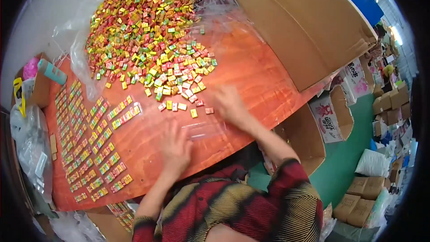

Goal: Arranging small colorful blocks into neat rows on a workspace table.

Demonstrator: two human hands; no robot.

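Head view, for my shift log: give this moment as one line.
left hand: by clear plastic; right hand: blurred, near loose pieces; heap: far side; rows of pieces: left side

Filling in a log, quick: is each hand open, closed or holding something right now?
Left hand: open, beside the clear plastic; contact unclear.
Right hand: blurred; cannot tell whether open, closed or holding anything.

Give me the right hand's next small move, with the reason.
Probably the right hand should pick up the small, yellow, rectangular packet: it lies loose just beyond the clear, flat plastic piece, which seems to hold no packets.
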